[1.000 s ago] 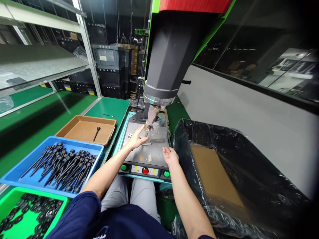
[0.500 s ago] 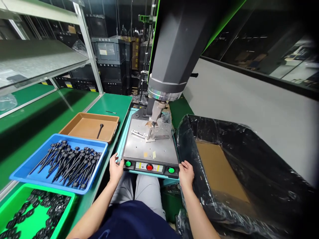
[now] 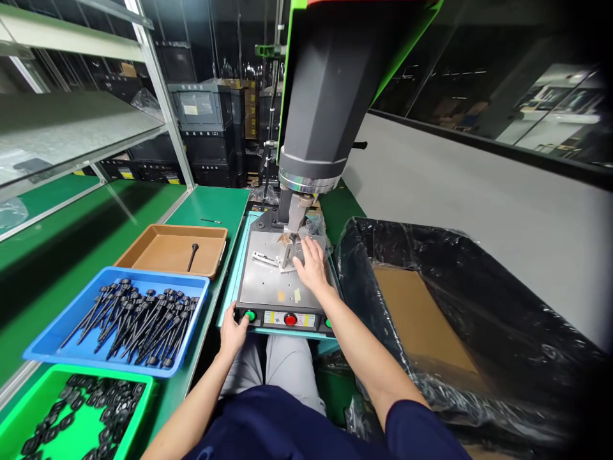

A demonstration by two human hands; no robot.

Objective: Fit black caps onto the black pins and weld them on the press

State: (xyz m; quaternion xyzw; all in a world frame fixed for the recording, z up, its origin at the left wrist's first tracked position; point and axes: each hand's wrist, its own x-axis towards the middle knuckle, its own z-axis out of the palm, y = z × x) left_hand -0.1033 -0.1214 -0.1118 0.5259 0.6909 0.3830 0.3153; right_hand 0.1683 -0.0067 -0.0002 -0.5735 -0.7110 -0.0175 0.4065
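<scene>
My left hand (image 3: 234,331) is at the front left corner of the press machine's base (image 3: 265,291), its fingers curled on the edge and its thumb at the left green button (image 3: 249,315). Stretched over the metal plate, my right hand (image 3: 312,265) has its fingers extended and apart, just right of the fixture (image 3: 286,257). A small dark part (image 3: 293,237) sits in the fixture under the machine's horn (image 3: 299,211). I cannot tell whether my right fingers touch it. A red button (image 3: 290,319) is between the green ones; my right forearm partly covers the right green button (image 3: 328,323).
On the green bench at left stand a brown tray (image 3: 143,246) with one black stemmed part (image 3: 193,257), a blue tray (image 3: 43,348) of similar parts, and a green tray (image 3: 76,421) of small black pieces. At right, a plastic-lined bin (image 3: 483,287) holds cardboard (image 3: 416,319).
My right hand has left the base's front right corner and moved up and inward to the fixture. My left hand stays at its corner, its thumb now at the green button.
</scene>
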